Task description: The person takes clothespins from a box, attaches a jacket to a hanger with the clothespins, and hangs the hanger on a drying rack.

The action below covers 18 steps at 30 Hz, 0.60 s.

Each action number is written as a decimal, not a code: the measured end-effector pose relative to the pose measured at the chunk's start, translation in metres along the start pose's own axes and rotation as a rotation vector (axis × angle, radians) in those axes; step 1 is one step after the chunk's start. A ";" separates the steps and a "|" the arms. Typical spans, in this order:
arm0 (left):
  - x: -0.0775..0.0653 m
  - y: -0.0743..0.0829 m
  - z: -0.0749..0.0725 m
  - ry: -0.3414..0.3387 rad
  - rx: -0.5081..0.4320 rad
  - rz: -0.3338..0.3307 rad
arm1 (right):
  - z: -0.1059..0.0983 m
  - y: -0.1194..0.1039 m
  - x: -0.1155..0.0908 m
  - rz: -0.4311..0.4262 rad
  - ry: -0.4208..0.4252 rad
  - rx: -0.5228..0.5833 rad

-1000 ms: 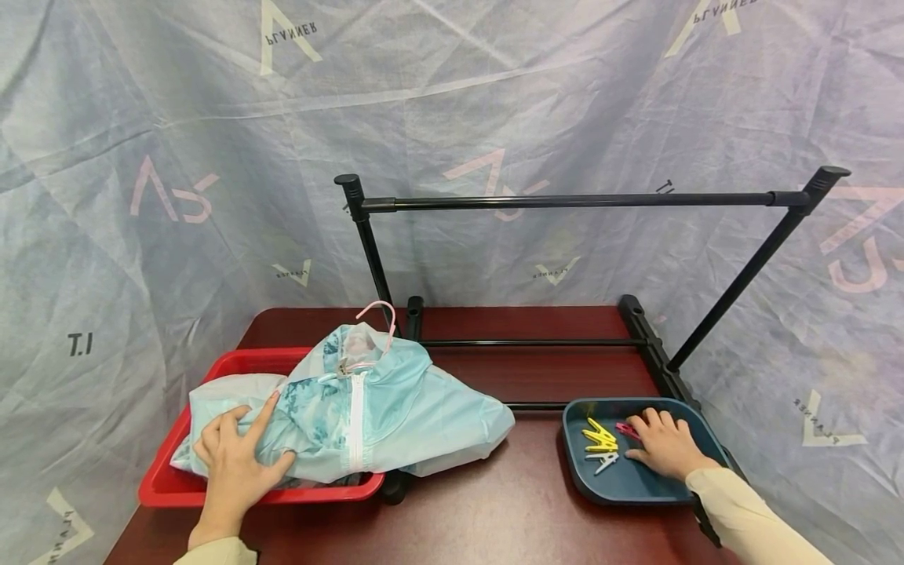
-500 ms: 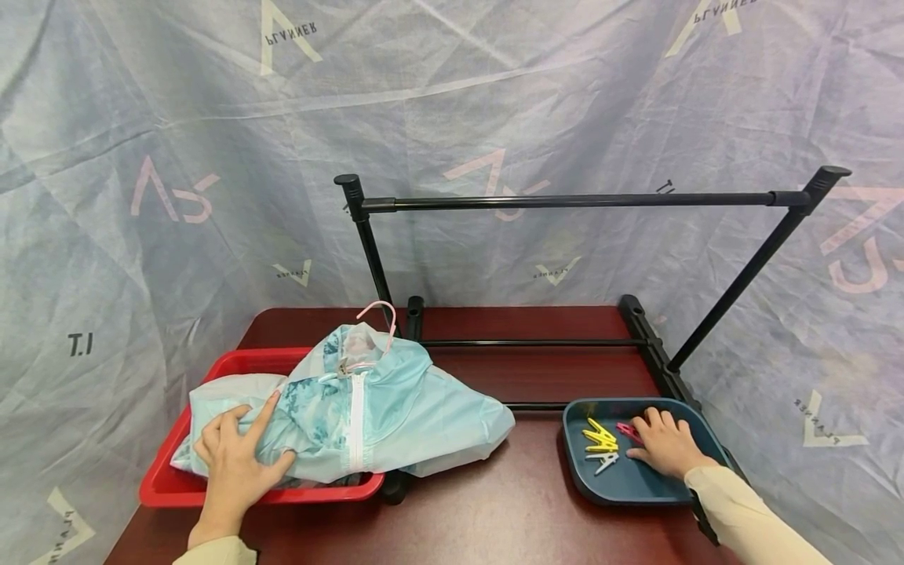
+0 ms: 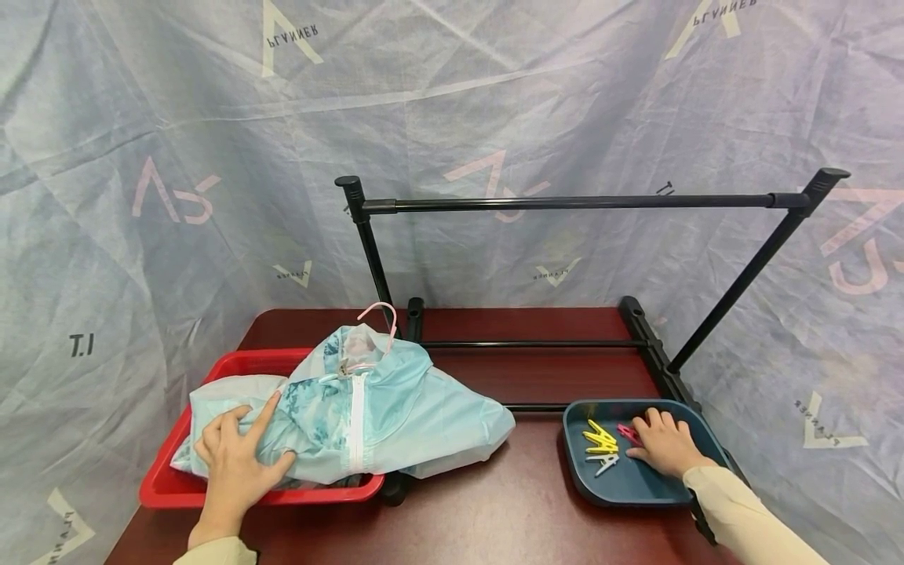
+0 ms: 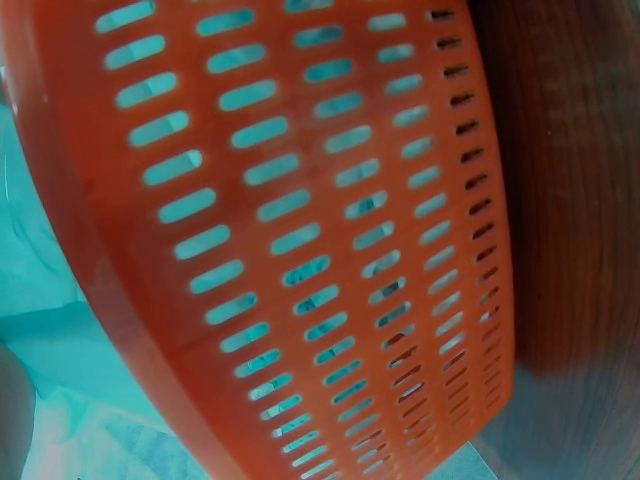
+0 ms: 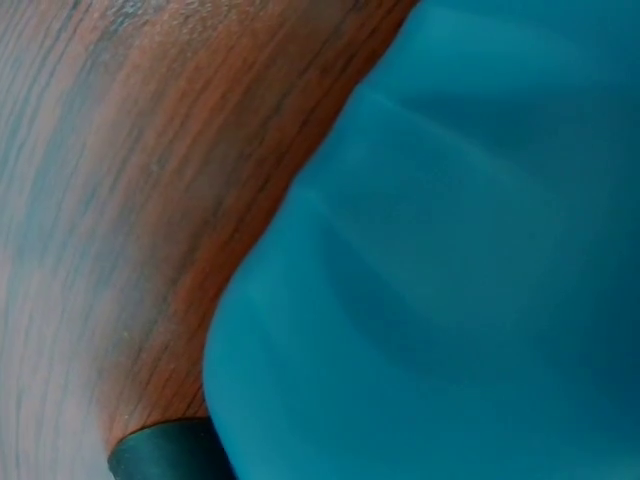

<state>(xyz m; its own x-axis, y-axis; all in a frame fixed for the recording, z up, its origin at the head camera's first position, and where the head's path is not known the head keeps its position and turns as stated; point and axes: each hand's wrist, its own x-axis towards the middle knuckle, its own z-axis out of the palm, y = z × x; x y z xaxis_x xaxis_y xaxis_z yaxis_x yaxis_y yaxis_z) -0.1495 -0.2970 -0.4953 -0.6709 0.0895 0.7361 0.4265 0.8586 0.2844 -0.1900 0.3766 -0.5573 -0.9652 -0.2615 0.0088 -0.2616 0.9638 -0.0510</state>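
"Where's the jacket (image 3: pixel 395 408)?"

"Across the red basket (image 3: pixel 311 494), long axis left to right, hanger hook (image 3: pixel 394 320) pointing away. The left hand (image 3: pixel 236 455) rests on it, fingers spread."

"And the right hand (image 3: pixel 664 446)?"

"Fingers at the pink clip (image 3: pixel 627 434) in the tray (image 3: pixel 621 490); gripping or not, I can't tell."

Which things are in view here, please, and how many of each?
Printed fabric backdrop: 1, grey, behind
Wood-grain table: 1, reddish-brown, foreground
Tubular rack: 1, black, on table
Slotted plastic basket: 1, red, table's left
Zipped fabric garment: 1, light blue, across basket
Hooked hanger: 1, pink, in garment's neck
Rectangular tray: 1, dark blue, table's right
Yellow pegs: apparently 2, yellow, in tray
White peg: 1, white, in tray
Pink peg: 1 visible, pink, in tray
Sleeves: 2, cream, bottom
Left grip: 1, bare hand, on garment
Right grip: 1, bare hand, at pink peg
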 end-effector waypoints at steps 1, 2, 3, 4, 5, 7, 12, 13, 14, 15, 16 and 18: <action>0.000 0.000 0.000 0.001 0.000 0.000 | 0.000 0.000 0.000 0.001 -0.001 0.000; 0.000 0.000 0.000 0.001 0.001 0.000 | 0.000 -0.001 0.000 0.003 -0.002 0.001; 0.000 0.000 0.000 0.001 0.001 -0.001 | -0.001 -0.001 -0.001 0.003 -0.004 0.002; 0.000 0.000 0.000 -0.001 0.000 -0.003 | -0.001 -0.001 -0.001 0.005 -0.006 0.003; 0.000 0.000 0.000 -0.003 0.001 -0.004 | -0.002 -0.002 -0.001 0.006 -0.009 0.007; -0.001 0.000 0.000 -0.006 0.002 -0.007 | -0.003 -0.002 -0.001 0.008 -0.014 0.013; -0.001 0.000 0.000 -0.008 0.004 -0.011 | -0.004 -0.003 -0.002 0.009 -0.022 0.025; -0.001 0.000 0.000 -0.008 0.005 -0.012 | -0.004 -0.003 -0.002 0.009 -0.022 0.027; -0.001 0.000 0.000 -0.008 0.005 -0.013 | -0.004 -0.003 -0.002 0.009 -0.023 0.029; -0.001 0.000 0.000 -0.009 0.006 -0.014 | -0.004 -0.003 -0.002 0.010 -0.023 0.030; -0.001 0.000 0.000 -0.009 0.007 -0.015 | -0.004 -0.003 -0.002 0.011 -0.022 0.032; -0.001 0.000 0.000 -0.011 0.008 -0.017 | -0.004 -0.003 -0.002 0.014 -0.022 0.032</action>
<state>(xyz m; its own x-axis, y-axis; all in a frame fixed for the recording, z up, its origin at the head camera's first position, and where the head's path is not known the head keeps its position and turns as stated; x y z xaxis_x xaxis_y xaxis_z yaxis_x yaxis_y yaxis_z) -0.1484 -0.2968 -0.4960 -0.6847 0.0802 0.7244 0.4103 0.8639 0.2921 -0.1871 0.3747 -0.5537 -0.9682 -0.2499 -0.0144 -0.2479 0.9652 -0.0827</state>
